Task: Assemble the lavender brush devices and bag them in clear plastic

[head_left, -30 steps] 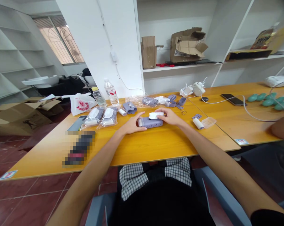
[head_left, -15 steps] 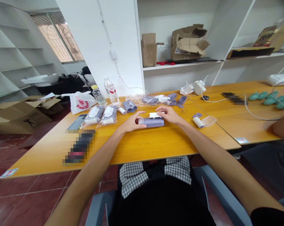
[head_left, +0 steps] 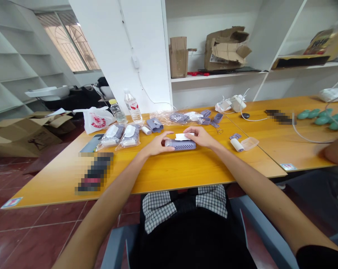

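A lilac oblong casing with a dotted side (head_left: 180, 145) lies on the orange table (head_left: 169, 172) in front of me. My left hand (head_left: 157, 145) grips its left end, fingers curled round it. My right hand (head_left: 200, 136) pinches a small white insert (head_left: 182, 136) that sits on top of the casing, and also rests against the casing's right end.
Bagged white-and-lilac parts (head_left: 121, 136), loose lilac pieces (head_left: 154, 125), two water bottles (head_left: 132, 107), a white roller (head_left: 236, 145) and clear lid (head_left: 250, 143) surround me. White chargers with cables (head_left: 230, 104) and teal objects (head_left: 320, 118) lie right, near another person's arm (head_left: 336, 150). Boxes stand on shelves.
The casing and both hands stayed nearly in place. The white insert has sunk lower onto the casing's top, and my right fingers have closed in over it.
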Tool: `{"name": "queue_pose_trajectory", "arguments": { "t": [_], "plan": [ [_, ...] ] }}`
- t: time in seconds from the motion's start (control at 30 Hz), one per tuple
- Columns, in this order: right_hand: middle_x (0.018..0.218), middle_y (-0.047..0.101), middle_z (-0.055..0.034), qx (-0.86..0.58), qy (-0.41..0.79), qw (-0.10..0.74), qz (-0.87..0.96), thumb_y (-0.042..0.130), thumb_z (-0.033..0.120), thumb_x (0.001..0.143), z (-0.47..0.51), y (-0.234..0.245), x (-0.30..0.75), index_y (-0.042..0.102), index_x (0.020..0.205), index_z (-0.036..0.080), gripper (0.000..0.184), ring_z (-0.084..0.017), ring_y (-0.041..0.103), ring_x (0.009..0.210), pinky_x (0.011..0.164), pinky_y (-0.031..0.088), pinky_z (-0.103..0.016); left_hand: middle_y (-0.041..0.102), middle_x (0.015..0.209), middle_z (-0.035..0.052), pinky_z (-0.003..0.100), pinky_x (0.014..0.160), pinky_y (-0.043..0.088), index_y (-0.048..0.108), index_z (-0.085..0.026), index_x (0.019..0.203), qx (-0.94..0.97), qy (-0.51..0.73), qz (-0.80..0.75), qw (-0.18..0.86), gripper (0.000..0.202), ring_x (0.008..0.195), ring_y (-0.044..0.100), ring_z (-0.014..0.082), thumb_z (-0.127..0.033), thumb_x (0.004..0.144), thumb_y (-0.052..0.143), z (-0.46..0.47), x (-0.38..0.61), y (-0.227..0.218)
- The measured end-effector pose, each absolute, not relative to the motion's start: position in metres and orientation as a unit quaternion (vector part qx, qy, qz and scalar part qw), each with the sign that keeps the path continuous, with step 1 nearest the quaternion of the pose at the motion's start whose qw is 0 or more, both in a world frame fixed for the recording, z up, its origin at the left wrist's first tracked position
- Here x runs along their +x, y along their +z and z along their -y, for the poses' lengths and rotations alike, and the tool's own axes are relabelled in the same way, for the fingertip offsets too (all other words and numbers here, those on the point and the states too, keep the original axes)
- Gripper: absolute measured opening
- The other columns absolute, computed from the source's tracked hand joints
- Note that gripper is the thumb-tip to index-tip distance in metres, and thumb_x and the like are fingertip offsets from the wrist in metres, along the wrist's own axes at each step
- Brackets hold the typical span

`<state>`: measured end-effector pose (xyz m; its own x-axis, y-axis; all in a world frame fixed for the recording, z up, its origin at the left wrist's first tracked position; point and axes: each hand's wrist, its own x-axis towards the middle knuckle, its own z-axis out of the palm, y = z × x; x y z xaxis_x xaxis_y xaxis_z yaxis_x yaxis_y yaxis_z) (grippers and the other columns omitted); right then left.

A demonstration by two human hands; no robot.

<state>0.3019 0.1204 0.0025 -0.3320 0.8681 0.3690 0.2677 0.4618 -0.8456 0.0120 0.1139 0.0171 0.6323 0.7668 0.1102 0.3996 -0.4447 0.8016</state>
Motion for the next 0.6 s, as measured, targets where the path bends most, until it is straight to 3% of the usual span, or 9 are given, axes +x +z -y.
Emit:
{"name": "queue_pose_trajectory", "arguments": {
  "t": [0.6],
  "plan": [
    [0.116, 0.083, -0.0102, -0.374, 0.336, 0.42, 0.756, 0.073, 0.044, 0.092, -0.1191, 0.0021, 0.3007, 0.079, 0.108, 0.022, 0.028, -0.029, 0.076, 0.106, 0.092, 0.061, -0.043, 0.076, 0.119, 0.0127, 0.045, 0.094, 0.056, 0.043, -0.021, 0.162, 0.815, 0.235, -0.35, 0.397, 0.096, 0.102, 0.074, 0.0295, -0.052, 0.082, 0.086, -0.1165, 0.011, 0.0151]
  ]
}}
